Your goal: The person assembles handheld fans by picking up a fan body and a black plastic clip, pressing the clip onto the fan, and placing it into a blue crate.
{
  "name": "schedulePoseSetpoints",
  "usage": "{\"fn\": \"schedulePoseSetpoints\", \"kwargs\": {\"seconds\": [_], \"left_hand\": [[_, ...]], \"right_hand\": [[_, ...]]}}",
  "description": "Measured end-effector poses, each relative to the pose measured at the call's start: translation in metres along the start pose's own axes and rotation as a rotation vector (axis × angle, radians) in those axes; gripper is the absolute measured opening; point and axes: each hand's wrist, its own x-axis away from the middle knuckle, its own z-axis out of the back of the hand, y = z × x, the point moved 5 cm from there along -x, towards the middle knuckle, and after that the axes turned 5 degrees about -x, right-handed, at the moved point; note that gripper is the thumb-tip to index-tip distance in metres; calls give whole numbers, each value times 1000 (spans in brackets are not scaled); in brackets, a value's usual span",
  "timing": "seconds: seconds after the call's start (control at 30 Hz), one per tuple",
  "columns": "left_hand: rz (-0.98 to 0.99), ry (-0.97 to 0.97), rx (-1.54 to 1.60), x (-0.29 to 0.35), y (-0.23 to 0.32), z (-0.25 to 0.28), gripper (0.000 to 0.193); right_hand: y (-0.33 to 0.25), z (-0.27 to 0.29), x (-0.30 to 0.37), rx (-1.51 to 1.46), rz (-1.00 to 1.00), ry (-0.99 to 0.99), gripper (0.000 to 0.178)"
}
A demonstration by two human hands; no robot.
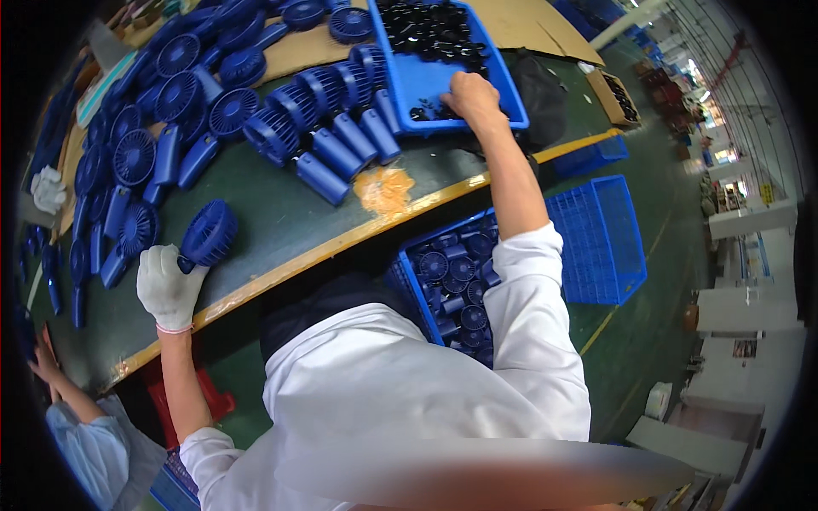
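Note:
My left hand (170, 285), in a white glove, is closed round the handle of a blue handheld fan (210, 232). The round caged head of that fan stands out beyond my fingers, above the table. My right hand (471, 95) is bare and reaches into a blue plastic tray (426, 81) at the far edge. Its fingers curl down by a few small black parts (433, 111); whatever lies between the fingertips is hidden. A larger heap of black parts (430, 32) fills the far end of the tray.
Many blue fans (136, 157) cover the left of the green table (281, 226), with a row of fans (328, 157) beside the tray. Below the wooden edge stands a crate of fans (409, 272). Another blue crate (596, 243) is at right. A co-worker's arm (72, 396) shows lower left.

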Motion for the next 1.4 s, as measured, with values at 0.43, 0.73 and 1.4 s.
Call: {"fn": "schedulePoseSetpoints", "kwargs": {"seconds": [0.43, 0.73, 1.4], "left_hand": [[-150, -24, 194, -20, 44, 4, 53], [19, -279, 208, -14, 51, 3, 39], [713, 73, 1613, 8, 41, -21, 58]], "right_hand": [[-36, 35, 42, -600, 360, 826, 25], [-153, 68, 167, -1254, 459, 626, 25], [-247, 28, 237, -2051, 316, -143, 21]]}}
